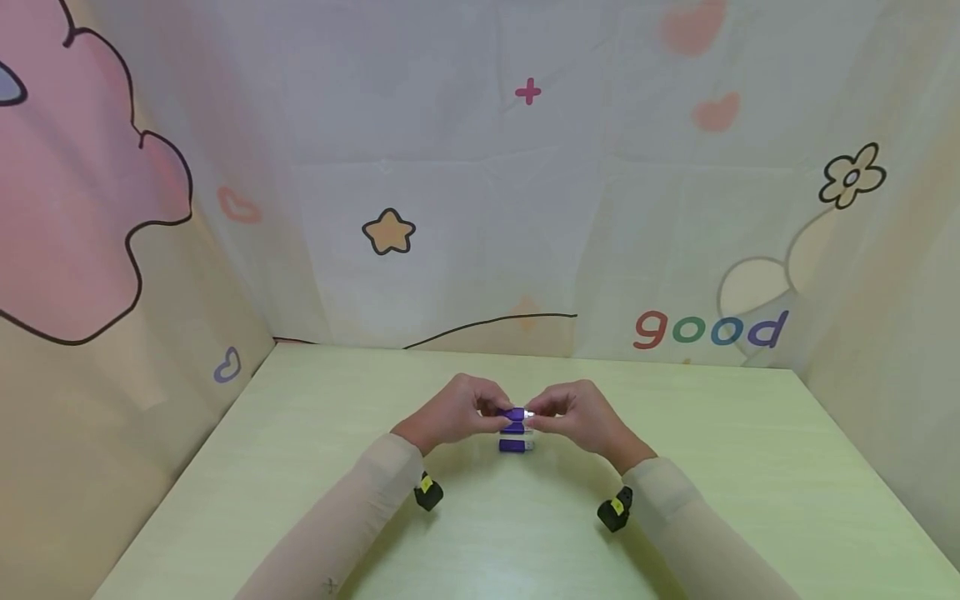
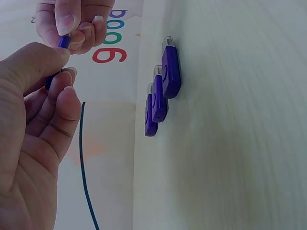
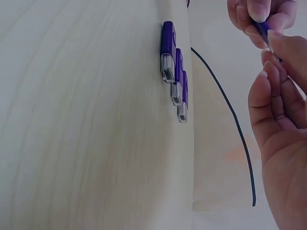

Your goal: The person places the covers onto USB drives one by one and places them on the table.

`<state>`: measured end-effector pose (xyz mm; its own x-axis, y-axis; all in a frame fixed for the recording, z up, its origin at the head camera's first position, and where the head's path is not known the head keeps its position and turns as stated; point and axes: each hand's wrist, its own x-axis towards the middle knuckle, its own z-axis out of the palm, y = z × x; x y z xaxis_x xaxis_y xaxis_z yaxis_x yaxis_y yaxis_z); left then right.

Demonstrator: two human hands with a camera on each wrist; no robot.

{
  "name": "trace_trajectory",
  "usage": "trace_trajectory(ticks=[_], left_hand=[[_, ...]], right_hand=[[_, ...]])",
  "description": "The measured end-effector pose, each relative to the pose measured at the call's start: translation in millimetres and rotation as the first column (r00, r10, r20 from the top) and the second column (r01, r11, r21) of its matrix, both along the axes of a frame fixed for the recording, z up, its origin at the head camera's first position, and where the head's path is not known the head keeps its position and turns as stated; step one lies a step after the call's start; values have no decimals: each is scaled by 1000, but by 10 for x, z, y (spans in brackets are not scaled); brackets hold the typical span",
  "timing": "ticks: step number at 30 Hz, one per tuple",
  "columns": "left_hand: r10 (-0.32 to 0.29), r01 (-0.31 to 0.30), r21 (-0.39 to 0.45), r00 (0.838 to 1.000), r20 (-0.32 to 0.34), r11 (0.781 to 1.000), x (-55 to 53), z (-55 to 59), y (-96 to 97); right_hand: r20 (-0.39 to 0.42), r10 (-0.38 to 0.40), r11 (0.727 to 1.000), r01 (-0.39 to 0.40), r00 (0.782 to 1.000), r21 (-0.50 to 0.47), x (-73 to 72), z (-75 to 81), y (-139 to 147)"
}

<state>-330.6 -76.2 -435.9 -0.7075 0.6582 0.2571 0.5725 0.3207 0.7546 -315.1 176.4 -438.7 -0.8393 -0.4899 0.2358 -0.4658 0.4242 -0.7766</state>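
Observation:
My left hand (image 1: 468, 410) pinches one end of a purple USB flash drive (image 2: 64, 42) between thumb and fingers. The thumb and fingertips of my right hand (image 1: 581, 414) pinch its other end, so both hands hold it raised over the table, and fingers hide most of its body. Below the hands, three more purple flash drives lie in a row on the table, side by side with small gaps. The nearest flash drive (image 2: 171, 72), the middle flash drive (image 2: 159, 103) and the far flash drive (image 2: 149, 117) each have a clear cap over the plug, pointing right in the head view.
The pale wooden-look table (image 1: 315, 467) runs back to a printed cloth backdrop (image 1: 465, 275), with cloth on both sides too. A small black wrist camera (image 1: 428, 492) sits at the left sleeve, another black wrist camera (image 1: 615, 510) at the right.

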Motion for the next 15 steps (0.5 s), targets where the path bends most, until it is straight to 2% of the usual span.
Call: trace_trajectory(ticks=[4, 8, 11, 15], left_hand=[[35, -35, -16, 999, 9, 999, -93, -32, 20], [108, -107, -32, 993, 43, 994, -204, -79, 41], [177, -174, -37, 981, 78, 984, -308, -133, 62], [257, -252, -53, 957, 137, 966, -439, -191, 85]], right_hand=[[-13, -46, 998, 46, 999, 39, -63, -14, -8], [-8, -104, 992, 104, 995, 65, -154, -36, -23], [26, -152, 986, 150, 988, 67, -247, -69, -28], [82, -198, 979, 193, 977, 72, -372, -106, -34]])
